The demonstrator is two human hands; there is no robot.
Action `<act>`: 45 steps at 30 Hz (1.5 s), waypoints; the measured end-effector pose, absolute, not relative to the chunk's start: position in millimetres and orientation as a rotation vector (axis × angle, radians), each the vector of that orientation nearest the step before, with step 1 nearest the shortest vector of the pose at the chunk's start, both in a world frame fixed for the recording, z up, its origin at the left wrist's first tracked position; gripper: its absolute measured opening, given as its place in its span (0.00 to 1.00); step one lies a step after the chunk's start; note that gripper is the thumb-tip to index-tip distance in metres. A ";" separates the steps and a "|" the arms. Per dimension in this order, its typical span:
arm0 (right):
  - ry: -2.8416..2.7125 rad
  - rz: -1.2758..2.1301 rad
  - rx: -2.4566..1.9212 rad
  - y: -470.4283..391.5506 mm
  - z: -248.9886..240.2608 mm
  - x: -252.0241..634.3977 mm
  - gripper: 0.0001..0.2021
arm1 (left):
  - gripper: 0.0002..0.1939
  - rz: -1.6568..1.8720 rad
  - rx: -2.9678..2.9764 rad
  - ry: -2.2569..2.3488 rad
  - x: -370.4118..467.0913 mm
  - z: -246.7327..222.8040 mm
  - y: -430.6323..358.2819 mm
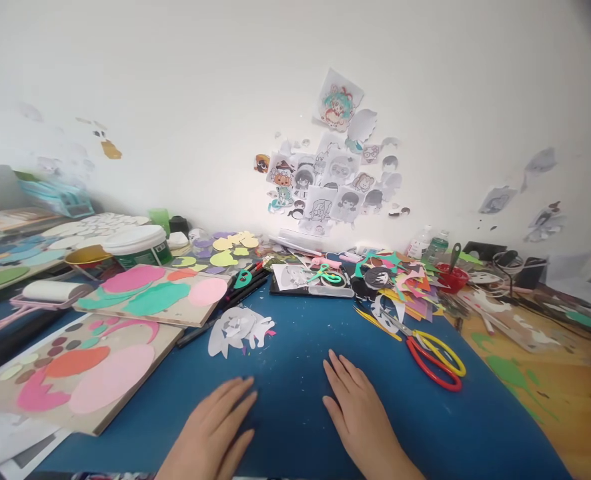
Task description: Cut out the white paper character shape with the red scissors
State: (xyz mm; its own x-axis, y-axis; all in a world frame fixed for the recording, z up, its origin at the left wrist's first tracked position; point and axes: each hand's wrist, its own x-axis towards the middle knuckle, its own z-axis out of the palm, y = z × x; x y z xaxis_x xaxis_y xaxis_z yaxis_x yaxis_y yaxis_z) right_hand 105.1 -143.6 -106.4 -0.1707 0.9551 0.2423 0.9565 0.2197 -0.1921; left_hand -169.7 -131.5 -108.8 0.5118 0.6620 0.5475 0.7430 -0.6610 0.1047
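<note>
My left hand (217, 427) rests over the front of the blue mat (285, 387), fingers stretched out and a little apart, holding nothing. To its right my right hand (353, 410) also lies with fingers spread, nothing in it. Beyond the left hand sits a grey and white paper cutout (238, 329) of a drawn figure. Scissors (434, 357) with one red and one yellow handle lie to the right of my right hand, blades pointing away to the left. Close to their tips are yellow tweezers (377, 323).
Boards with coloured foam shapes (125, 370) stand at left, beside a pink-handled roller (50, 293) and a white-lidded bucket (138, 243). Black pens (248, 290), paper scraps (415, 283) and a red cup (450, 277) line the back. Drawings (338, 167) cover the wall.
</note>
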 end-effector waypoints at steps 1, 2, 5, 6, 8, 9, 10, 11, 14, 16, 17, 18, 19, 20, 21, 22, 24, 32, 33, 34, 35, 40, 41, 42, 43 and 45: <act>-2.200 0.013 -1.762 -137.7 -102.5 101.5 0.24 | 0.23 -0.787 -2.544 -1.209 -164.9 -103.6 -121.6; -2.214 0.034 -1.728 -131.3 -98.2 97.2 0.23 | 0.24 -0.762 -2.485 -1.192 -159.7 -101.1 -112.5; -2.259 0.112 -1.618 -106.5 -84.2 80.4 0.20 | 0.26 -0.736 -2.403 -1.189 -145.1 -107.3 -93.5; -2.255 0.128 -1.578 -96.1 -80.2 73.4 0.19 | 0.27 -0.742 -2.387 -1.203 -141.7 -111.6 -90.4; -2.221 0.161 -1.506 -73.3 -75.0 58.6 0.17 | 0.27 -0.759 -2.360 -1.241 -138.4 -119.7 -88.0; -2.197 0.177 -1.501 -61.7 -74.1 51.2 0.16 | 0.26 -0.762 -2.352 -1.259 -138.3 -122.6 -88.1; -2.176 0.184 -1.518 -50.8 -74.2 44.2 0.13 | 0.26 -0.761 -2.349 -1.274 -138.8 -124.6 -88.7; -2.163 0.186 -1.542 -41.0 -75.2 37.8 0.11 | 0.25 -0.759 -2.348 -1.285 -139.7 -125.6 -89.5; -2.128 0.198 -1.597 -21.8 -79.4 23.9 0.06 | 0.22 -0.770 -2.360 -1.306 -142.2 -124.3 -91.5; -2.110 0.223 -1.625 -17.3 -79.4 19.4 0.03 | 0.20 -0.786 -2.378 -1.310 -142.6 -121.5 -91.4; -2.111 0.246 -1.637 -16.8 -77.8 18.5 0.03 | 0.20 -0.793 -2.380 -1.314 -142.4 -120.0 -90.8; -2.120 0.278 -1.651 -16.9 -75.0 18.2 0.04 | 0.20 -0.794 -2.377 -1.321 -142.1 -118.6 -89.8; -2.134 0.313 -1.663 -17.2 -71.2 18.5 0.04 | 0.20 -0.790 -2.372 -1.327 -141.8 -117.5 -88.7; -2.152 0.355 -1.678 -17.3 -66.7 19.2 0.05 | 0.20 -0.785 -2.366 -1.331 -141.5 -116.8 -87.6; -2.167 0.395 -1.692 -16.9 -61.8 20.1 0.06 | 0.21 -0.781 -2.364 -1.330 -141.4 -116.6 -86.5; -2.180 0.434 -1.703 -15.8 -56.8 21.2 0.06 | 0.21 -0.781 -2.368 -1.325 -141.4 -116.9 -85.6; -2.200 0.516 -1.716 -11.7 -47.3 23.1 0.07 | 0.21 -0.798 -2.389 -1.319 -141.8 -118.7 -84.8; -2.289 0.920 -1.698 7.5 -15.7 27.9 0.11 | 0.17 -0.824 -2.527 -1.284 -142.1 -112.4 -90.0; -2.304 0.958 -1.684 7.9 -12.9 29.9 0.12 | 0.17 -0.814 -2.552 -1.270 -141.7 -109.1 -90.6; -2.319 0.987 -1.668 7.8 -11.1 32.5 0.13 | 0.17 -0.799 -2.573 -1.253 -141.4 -105.9 -90.9; -2.335 1.009 -1.652 7.4 -10.5 35.6 0.14 | 0.17 -0.783 -2.590 -1.238 -141.1 -103.1 -90.7; -2.391 1.024 -1.575 2.9 -25.3 52.2 0.16 | 0.18 -0.761 -2.626 -1.179 -141.2 -100.9 -84.6; -2.383 0.999 -1.563 2.3 -30.1 53.8 0.16 | 0.19 -0.760 -2.619 -1.190 -141.2 -102.4 -83.0; -2.367 0.964 -1.550 2.0 -34.7 54.2 0.17 | 0.19 -0.756 -2.601 -1.210 -141.2 -104.1 -81.6; -2.348 0.914 -1.532 2.0 -39.0 53.5 0.17 | 0.19 -0.750 -2.576 -1.236 -141.1 -105.8 -80.4; -2.331 0.777 -1.461 3.0 -46.0 49.1 0.18 | 0.20 -0.748 -2.521 -1.284 -141.1 -109.0 -78.8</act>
State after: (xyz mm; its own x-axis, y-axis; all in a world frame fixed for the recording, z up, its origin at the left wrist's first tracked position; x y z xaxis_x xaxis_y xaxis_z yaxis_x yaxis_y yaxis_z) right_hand 49.1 3.0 -46.0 -0.4484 0.8927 -0.0447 0.7411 0.3433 -0.5770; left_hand -141.1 -78.8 -109.0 0.4902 0.6926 0.5292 0.8019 -0.5963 0.0376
